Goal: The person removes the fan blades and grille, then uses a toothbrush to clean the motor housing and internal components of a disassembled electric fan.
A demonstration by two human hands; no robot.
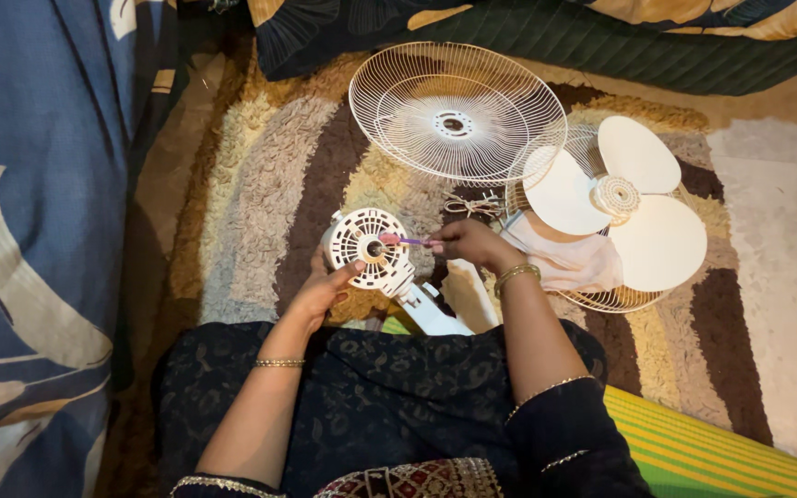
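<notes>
My left hand (323, 290) grips the white fan motor housing (362, 242) from below, its vented round face turned up toward me. My right hand (470, 243) holds a small purple-handled tool (410, 242) whose tip points into the centre of the housing. The fan's white neck (431, 309) runs down from the housing toward my lap. A white wire fan guard (457, 111) lies flat on the rug beyond my hands. The three-bladed white fan blade (629, 198) rests on a second guard to the right.
A brown, beige and cream striped shaggy rug (260, 194) covers the floor. Blue patterned fabric (39, 184) hangs on the left, a dark green quilt (583, 37) lies at the top. A green-yellow striped mat (712, 443) sits at lower right. A white cloth (569, 263) lies under the blade.
</notes>
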